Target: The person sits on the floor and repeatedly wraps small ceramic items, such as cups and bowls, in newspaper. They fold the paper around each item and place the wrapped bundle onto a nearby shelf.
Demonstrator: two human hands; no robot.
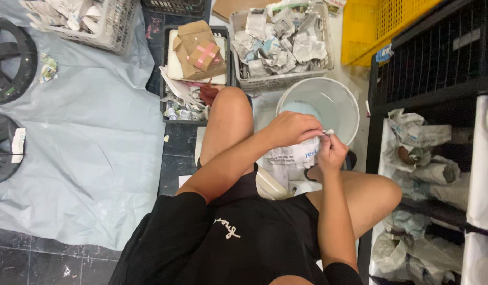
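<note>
Wheels (6,100), two black ones, lie far left of the white bucket (336,95) on a grey plastic sheet (96,153) spread over the dark floor. A white basket of paper scraps (91,21) stands at the sheet's upper edge. Closer to the bucket, just left of it past the person's raised knee, a black tray (193,63) holds cardboard pieces and a small brown box crossed with pink tape (203,55), with torn paper below them. Directly behind the bucket sits a grey basket of crumpled newspaper (281,45).

Over the bucket's near rim, the left hand (291,128) and right hand (332,153) meet on a wad of newspaper (295,154); the fingers of both are closed, pinching its top edge. The wad hangs between the knees, touching neither the bucket nor the floor as far as can be seen.

Right of the bucket, a yellow crate (378,24) stands behind a black rack (434,58). White shelves (479,174) under it carry paper-wrapped bundles (418,153), close against the right knee.
</note>
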